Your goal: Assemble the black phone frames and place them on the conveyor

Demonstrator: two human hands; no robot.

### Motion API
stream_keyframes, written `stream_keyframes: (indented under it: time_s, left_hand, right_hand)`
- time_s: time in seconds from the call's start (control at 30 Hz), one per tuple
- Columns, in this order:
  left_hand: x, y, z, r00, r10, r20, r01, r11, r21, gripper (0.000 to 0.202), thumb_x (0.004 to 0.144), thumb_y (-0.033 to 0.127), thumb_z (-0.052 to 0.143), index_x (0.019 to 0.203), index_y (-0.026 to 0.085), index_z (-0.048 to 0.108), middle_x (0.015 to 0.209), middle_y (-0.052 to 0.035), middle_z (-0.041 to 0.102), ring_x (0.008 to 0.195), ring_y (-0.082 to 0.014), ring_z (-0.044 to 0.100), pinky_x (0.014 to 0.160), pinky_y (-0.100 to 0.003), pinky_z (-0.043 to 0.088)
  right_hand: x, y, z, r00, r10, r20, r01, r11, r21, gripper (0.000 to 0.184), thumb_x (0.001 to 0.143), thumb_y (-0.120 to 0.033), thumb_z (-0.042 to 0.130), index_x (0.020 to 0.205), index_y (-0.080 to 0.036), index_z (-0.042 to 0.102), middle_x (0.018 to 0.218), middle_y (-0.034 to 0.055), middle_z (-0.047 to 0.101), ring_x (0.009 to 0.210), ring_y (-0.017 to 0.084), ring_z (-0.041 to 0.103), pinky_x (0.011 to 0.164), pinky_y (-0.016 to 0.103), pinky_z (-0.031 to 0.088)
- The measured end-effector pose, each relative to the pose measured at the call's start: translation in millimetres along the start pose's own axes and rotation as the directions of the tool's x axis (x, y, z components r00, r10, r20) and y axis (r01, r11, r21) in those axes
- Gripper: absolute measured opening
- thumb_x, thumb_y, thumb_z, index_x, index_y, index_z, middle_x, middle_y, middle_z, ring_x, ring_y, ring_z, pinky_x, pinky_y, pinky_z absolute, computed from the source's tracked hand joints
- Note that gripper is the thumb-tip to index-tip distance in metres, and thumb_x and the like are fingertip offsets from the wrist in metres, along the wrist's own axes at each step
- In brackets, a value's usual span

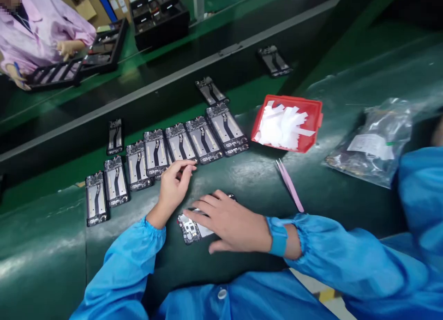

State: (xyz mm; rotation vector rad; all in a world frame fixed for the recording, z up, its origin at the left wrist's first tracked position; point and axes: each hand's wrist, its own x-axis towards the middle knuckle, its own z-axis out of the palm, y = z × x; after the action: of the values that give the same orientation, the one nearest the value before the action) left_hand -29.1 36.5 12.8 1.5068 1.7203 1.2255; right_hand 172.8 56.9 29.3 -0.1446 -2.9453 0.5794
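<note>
On the green work surface in front of me lies a partly assembled phone, its bare inner side up. Over it rests my right hand, fingers spread and palm down, hiding most of the phone; firm contact is hard to judge. My left hand is beside the near ends of a row of similar opened phones. Its thumb and fingers are pinched together, and whatever may be between them is too small to make out. Pink tweezers lie to the right, touched by neither hand.
A red box of white paper strips stands behind the tweezers. Farther right is a clear plastic bag with a label. More opened phones lie on the green strip behind. Across the divider, a person in pink sits by black trays.
</note>
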Motion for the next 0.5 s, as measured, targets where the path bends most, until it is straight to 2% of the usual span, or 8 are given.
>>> stream_keyframes:
  time_s: [0.1, 0.2, 0.27, 0.3, 0.33, 0.4, 0.47, 0.5]
  left_hand:
    - [-3, 4, -3.4, 0.997, -0.07, -0.044, 0.068, 0.997, -0.03, 0.027, 0.101, 0.039, 0.058, 0.118, 0.022, 0.07, 0.108, -0.0087, 0.075, 0.097, -0.0204, 0.071, 0.083, -0.031, 0.055]
    - [-8, 14, -4.7, 0.981, -0.166, 0.102, 0.179, 0.976, -0.127, 0.041, 0.103, 0.05, 0.049, 0.128, 0.024, 0.068, 0.12, -0.0095, 0.073, 0.105, -0.0226, 0.069, 0.093, -0.036, 0.053]
    - [-11, 16, -3.3, 0.959, -0.22, 0.178, 0.249, 0.955, -0.162, 0.046, 0.104, 0.055, 0.043, 0.121, 0.024, 0.072, 0.118, -0.008, 0.074, 0.107, -0.0237, 0.068, 0.098, -0.038, 0.051]
    - [-11, 16, -2.1, 0.955, -0.243, 0.168, 0.271, 0.948, -0.167, 0.046, 0.103, 0.057, 0.044, 0.116, 0.024, 0.074, 0.117, -0.0074, 0.074, 0.107, -0.024, 0.067, 0.098, -0.037, 0.052]
    - [-11, 14, -0.6, 0.953, -0.271, 0.134, 0.292, 0.94, -0.177, 0.046, 0.101, 0.058, 0.048, 0.113, 0.024, 0.075, 0.114, -0.007, 0.074, 0.104, -0.0238, 0.067, 0.093, -0.036, 0.054]
    - [-11, 9, 2.3, 0.937, -0.337, 0.089, 0.349, 0.909, -0.229, 0.047, 0.097, 0.062, 0.053, 0.114, 0.024, 0.074, 0.102, -0.006, 0.073, 0.084, -0.0213, 0.067, 0.072, -0.032, 0.057]
    - [-11, 3, 4.2, 0.918, -0.382, 0.109, 0.397, 0.867, -0.3, 0.051, 0.097, 0.065, 0.051, 0.116, 0.024, 0.074, 0.085, -0.0042, 0.069, 0.063, -0.0181, 0.061, 0.052, -0.029, 0.052]
    - [-11, 1, 4.6, 0.916, -0.381, 0.129, 0.402, 0.857, -0.323, 0.052, 0.097, 0.065, 0.05, 0.117, 0.024, 0.074, 0.079, -0.0032, 0.067, 0.057, -0.0172, 0.057, 0.047, -0.028, 0.049]
  right_hand:
    - [2, 7, 0, 0.992, 0.107, -0.06, -0.105, 0.994, 0.032, 0.088, 0.078, -0.047, 0.086, 0.15, -0.016, 0.047, 0.113, 0.0131, 0.063, 0.1, 0.03, 0.054, 0.085, 0.043, 0.043]
    - [4, 21, -4, 0.934, 0.261, -0.245, -0.24, 0.964, 0.115, 0.08, 0.08, -0.049, 0.082, 0.146, -0.015, 0.052, 0.115, 0.0144, 0.059, 0.101, 0.03, 0.052, 0.087, 0.045, 0.044]
    - [5, 27, -5, 0.89, 0.299, -0.345, -0.275, 0.954, 0.118, 0.076, 0.082, -0.056, 0.079, 0.143, -0.015, 0.056, 0.114, 0.0149, 0.057, 0.099, 0.03, 0.051, 0.084, 0.045, 0.046]
    - [6, 30, -5, 0.881, 0.29, -0.373, -0.27, 0.957, 0.106, 0.072, 0.085, -0.059, 0.076, 0.14, -0.016, 0.058, 0.113, 0.0146, 0.058, 0.097, 0.029, 0.052, 0.083, 0.044, 0.046]
    - [6, 33, -5, 0.88, 0.272, -0.389, -0.255, 0.962, 0.094, 0.065, 0.089, -0.059, 0.073, 0.137, -0.017, 0.061, 0.112, 0.0142, 0.058, 0.097, 0.028, 0.052, 0.082, 0.043, 0.047]
    - [7, 39, -3, 0.891, 0.216, -0.399, -0.2, 0.976, 0.081, 0.042, 0.099, -0.047, 0.065, 0.129, -0.019, 0.067, 0.11, 0.0121, 0.061, 0.096, 0.025, 0.053, 0.084, 0.04, 0.048]
    - [8, 46, -2, 0.905, 0.157, -0.395, -0.139, 0.987, 0.074, 0.023, 0.105, -0.028, 0.056, 0.121, -0.02, 0.07, 0.105, 0.009, 0.064, 0.095, 0.022, 0.054, 0.085, 0.035, 0.049]
    - [8, 50, -2, 0.91, 0.137, -0.391, -0.121, 0.991, 0.065, 0.021, 0.106, -0.022, 0.053, 0.116, -0.02, 0.071, 0.102, 0.0078, 0.065, 0.093, 0.021, 0.054, 0.085, 0.033, 0.049]
